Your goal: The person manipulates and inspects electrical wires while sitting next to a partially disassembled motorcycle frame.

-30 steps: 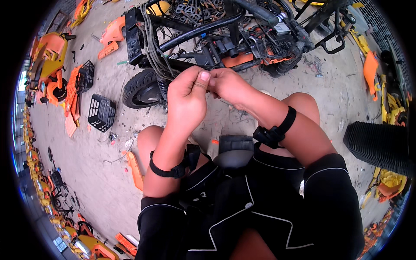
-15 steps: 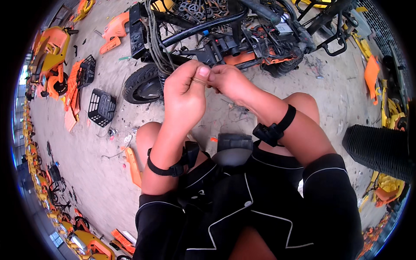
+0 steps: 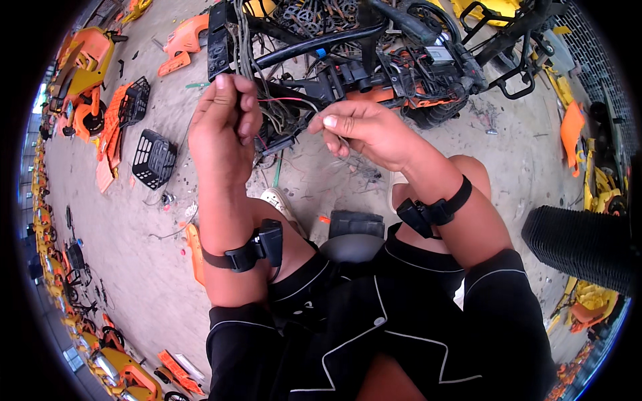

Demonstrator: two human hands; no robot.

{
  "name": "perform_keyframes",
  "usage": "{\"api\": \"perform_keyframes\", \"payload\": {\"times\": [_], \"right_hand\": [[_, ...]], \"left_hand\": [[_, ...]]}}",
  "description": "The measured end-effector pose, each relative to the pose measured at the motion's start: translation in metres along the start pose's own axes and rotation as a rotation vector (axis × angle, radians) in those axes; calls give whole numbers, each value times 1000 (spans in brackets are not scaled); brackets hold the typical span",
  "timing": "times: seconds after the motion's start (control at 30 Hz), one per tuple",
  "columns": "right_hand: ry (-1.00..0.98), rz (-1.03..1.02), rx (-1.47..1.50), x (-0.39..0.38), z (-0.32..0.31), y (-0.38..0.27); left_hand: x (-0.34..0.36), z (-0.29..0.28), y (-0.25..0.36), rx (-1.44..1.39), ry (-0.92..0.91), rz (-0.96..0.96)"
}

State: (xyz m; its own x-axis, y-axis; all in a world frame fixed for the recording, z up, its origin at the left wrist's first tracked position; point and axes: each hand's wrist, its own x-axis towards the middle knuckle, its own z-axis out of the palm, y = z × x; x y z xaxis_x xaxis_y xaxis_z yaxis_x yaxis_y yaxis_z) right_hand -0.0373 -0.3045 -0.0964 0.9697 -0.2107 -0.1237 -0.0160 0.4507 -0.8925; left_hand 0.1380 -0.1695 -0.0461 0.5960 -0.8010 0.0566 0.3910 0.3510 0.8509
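Note:
A thin cable (image 3: 287,99), red toward the left and greyish toward the right, stretches between my two hands. My left hand (image 3: 224,127) is closed, thumb pressed to fingers, at the cable's red end. At the greyish end, my right hand (image 3: 364,130) pinches the cable between thumb and fingers. Just beyond my hands, a bundle of grey cables (image 3: 245,47) hangs beside a black vehicle frame (image 3: 321,44). Some of these strands pass behind my left fingers.
Black plastic baskets (image 3: 154,159) and orange panels (image 3: 184,43) lie on the concrete floor to the left. A black ribbed part (image 3: 578,244) stands at the right. Yellow and orange vehicles (image 3: 127,367) line the left edge. Between my legs is a dark grey rounded object (image 3: 354,246).
My hands were together at the fingertips and are now apart. The left has moved left and the right slightly so, exposing the red and grey cable between them.

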Motion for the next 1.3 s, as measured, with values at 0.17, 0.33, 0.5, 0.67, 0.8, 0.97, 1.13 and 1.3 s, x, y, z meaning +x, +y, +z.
{"api": "perform_keyframes", "payload": {"times": [0.17,0.33,0.5,0.67,0.8,0.97,1.13,1.3], "right_hand": [[-18,7,-23,-8,1,-8],[14,12,-74,-8,-1,-11],[62,21,-179,-6,-4,-12],[184,-33,-298,-6,-1,-11],[297,-74,-385,-11,2,-12],[313,-133,-502,-18,3,-11],[341,-174,-434,-29,1,-14],[334,-208,-415,-36,1,-19]], "left_hand": [[1,3,5,-28,-53,34],[-8,16,5,28,-104,88],[-21,31,8,95,-166,144],[-37,49,5,206,-174,176],[-56,72,-3,519,-202,330],[-70,84,-8,569,-210,412],[-79,99,-5,624,-201,481],[-92,113,3,708,-207,526]]}}
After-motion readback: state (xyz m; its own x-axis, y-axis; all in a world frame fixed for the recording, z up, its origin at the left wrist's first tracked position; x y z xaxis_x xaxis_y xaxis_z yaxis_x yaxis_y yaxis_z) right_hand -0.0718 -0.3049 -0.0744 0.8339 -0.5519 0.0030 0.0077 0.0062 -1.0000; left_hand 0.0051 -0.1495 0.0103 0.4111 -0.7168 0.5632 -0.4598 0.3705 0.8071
